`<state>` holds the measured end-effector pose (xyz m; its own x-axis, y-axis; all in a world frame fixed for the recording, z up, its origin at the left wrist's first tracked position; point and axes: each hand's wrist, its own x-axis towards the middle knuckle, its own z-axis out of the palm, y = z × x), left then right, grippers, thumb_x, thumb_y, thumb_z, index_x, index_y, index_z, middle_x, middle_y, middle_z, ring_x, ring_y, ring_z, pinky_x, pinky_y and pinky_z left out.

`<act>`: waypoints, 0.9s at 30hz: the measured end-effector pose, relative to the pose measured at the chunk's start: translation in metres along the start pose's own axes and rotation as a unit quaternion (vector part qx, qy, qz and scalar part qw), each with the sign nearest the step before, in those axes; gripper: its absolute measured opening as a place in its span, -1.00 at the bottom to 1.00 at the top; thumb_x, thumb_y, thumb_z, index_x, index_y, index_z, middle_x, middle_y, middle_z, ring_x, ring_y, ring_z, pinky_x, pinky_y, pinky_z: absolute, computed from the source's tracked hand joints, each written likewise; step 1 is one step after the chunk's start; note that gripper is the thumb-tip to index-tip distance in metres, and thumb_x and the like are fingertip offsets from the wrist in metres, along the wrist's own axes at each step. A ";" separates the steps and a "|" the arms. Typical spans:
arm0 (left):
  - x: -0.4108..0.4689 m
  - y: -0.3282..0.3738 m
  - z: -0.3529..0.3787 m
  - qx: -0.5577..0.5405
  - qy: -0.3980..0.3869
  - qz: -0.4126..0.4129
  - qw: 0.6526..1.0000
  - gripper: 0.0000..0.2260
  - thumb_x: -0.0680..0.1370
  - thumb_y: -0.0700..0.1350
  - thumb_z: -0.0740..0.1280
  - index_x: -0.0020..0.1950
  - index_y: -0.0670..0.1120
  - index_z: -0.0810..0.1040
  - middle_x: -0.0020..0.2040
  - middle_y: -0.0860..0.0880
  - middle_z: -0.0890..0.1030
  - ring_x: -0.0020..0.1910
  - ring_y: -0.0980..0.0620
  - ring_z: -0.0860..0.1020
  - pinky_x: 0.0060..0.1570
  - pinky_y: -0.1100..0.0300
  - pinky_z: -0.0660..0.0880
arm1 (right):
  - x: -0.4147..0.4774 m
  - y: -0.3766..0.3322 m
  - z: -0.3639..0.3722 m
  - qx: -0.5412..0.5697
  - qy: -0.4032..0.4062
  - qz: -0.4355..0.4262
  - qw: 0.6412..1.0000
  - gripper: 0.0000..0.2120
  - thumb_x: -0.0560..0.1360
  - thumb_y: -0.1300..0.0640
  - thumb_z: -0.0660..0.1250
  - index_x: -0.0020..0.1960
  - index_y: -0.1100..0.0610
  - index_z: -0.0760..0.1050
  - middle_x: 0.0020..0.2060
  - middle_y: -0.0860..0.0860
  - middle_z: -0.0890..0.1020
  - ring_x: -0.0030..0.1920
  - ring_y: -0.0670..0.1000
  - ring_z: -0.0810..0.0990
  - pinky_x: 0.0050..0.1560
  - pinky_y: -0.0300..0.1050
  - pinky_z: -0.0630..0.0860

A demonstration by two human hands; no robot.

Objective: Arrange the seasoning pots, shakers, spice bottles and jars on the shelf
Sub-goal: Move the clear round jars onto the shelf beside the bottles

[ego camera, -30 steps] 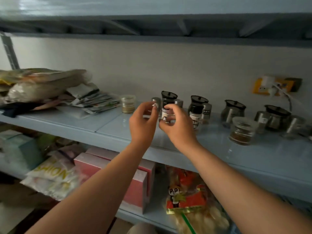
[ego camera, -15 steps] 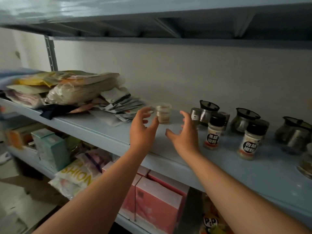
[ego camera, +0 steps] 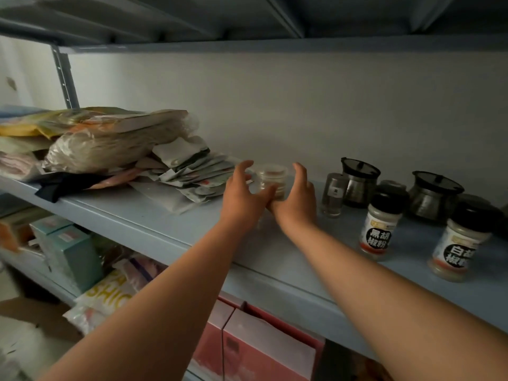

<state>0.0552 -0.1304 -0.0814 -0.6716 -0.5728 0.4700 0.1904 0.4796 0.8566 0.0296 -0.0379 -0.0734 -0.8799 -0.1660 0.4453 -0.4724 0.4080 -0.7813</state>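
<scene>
A small clear jar (ego camera: 272, 174) with brownish contents stands far back on the pale blue shelf (ego camera: 165, 224). My left hand (ego camera: 242, 196) and my right hand (ego camera: 298, 200) cup it from either side, fingers spread; the left thumb lies against the jar's front. Right of the hands stand a small glass shaker (ego camera: 334, 198), two black-lidded glass pots (ego camera: 360, 182) (ego camera: 434, 199), and two black-capped pepper bottles (ego camera: 380, 226) (ego camera: 459, 243) nearer the front.
A heap of bagged food and packets (ego camera: 110, 144) fills the shelf's left, with loose sachets (ego camera: 192, 171) spilling close to the jar. Below are a teal box (ego camera: 71, 251) and pink boxes (ego camera: 264, 347). Another shelf hangs close overhead.
My hands let go of the pepper bottle on the right and reached left. They now sit around the small clear jar near the sachets.
</scene>
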 end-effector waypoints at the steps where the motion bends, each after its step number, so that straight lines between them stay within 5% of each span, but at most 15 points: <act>1: 0.002 -0.002 0.003 0.002 -0.002 0.001 1.000 -0.40 0.36 -0.06 0.49 0.35 0.01 0.35 0.21 -0.10 0.52 0.19 -0.05 0.50 0.23 0.01 0.45 | 0.004 0.002 0.003 -0.007 -0.001 0.004 1.000 -0.27 0.41 0.15 0.38 0.48 -0.01 0.09 0.27 0.22 0.39 0.29 0.20 0.41 0.19 -0.11 0.35; 6: 0.010 -0.009 0.010 -0.015 -0.047 -0.012 0.999 -0.22 0.24 0.05 0.51 0.40 0.09 0.27 0.30 -0.12 0.43 0.28 -0.05 0.43 0.30 0.03 0.41 | 0.019 0.012 0.011 -0.042 -0.033 0.008 0.999 -0.23 0.44 0.17 0.35 0.51 -0.03 0.01 0.28 0.23 0.40 0.30 0.20 0.40 0.22 -0.09 0.34; 12: 0.010 -0.010 0.010 -0.038 -0.095 -0.024 0.994 -0.28 0.42 -0.12 0.46 0.47 0.09 0.15 0.14 0.02 0.40 0.12 0.18 0.39 0.10 0.34 0.31 | 0.023 0.017 0.012 -0.038 -0.098 0.005 0.994 -0.27 0.48 0.12 0.32 0.51 -0.09 0.00 0.28 0.14 0.51 0.28 0.14 0.48 0.20 -0.14 0.37; 17: 0.009 -0.010 0.007 -0.026 -0.072 -0.048 0.996 -0.29 0.42 -0.11 0.46 0.47 0.04 0.16 0.09 -0.04 0.52 0.09 0.08 0.52 0.13 0.27 0.40 | 0.020 0.014 0.010 -0.031 -0.073 0.019 0.997 -0.32 0.47 0.13 0.31 0.49 -0.04 0.06 0.25 0.18 0.53 0.24 0.18 0.50 0.11 -0.11 0.40; 21: 0.007 -0.009 0.005 -0.020 -0.046 -0.069 0.996 -0.45 0.46 -0.08 0.42 0.39 -0.12 0.31 0.18 -0.15 0.57 0.13 -0.09 0.58 0.18 -0.03 0.51 | 0.015 0.012 0.004 -0.002 -0.070 0.057 0.996 -0.29 0.44 0.07 0.37 0.48 -0.01 0.09 0.25 0.15 0.54 0.25 0.15 0.50 0.13 -0.14 0.41; 27: -0.007 0.002 -0.004 -0.027 -0.046 -0.065 0.996 -0.57 0.48 -0.08 0.40 0.31 -0.16 0.45 0.13 -0.09 0.60 0.07 -0.05 0.59 0.14 0.02 0.53 | 0.000 0.002 -0.009 0.010 -0.060 0.046 0.997 -0.36 0.43 0.08 0.37 0.44 -0.01 0.19 0.17 0.14 0.59 0.20 0.14 0.54 0.12 -0.12 0.44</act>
<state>0.0636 -0.1281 -0.0816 -0.7556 -0.5632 0.3345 0.1334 0.3676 0.9204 0.0292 -0.0287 -0.0711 -0.9190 -0.2348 0.3168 -0.3890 0.4085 -0.8257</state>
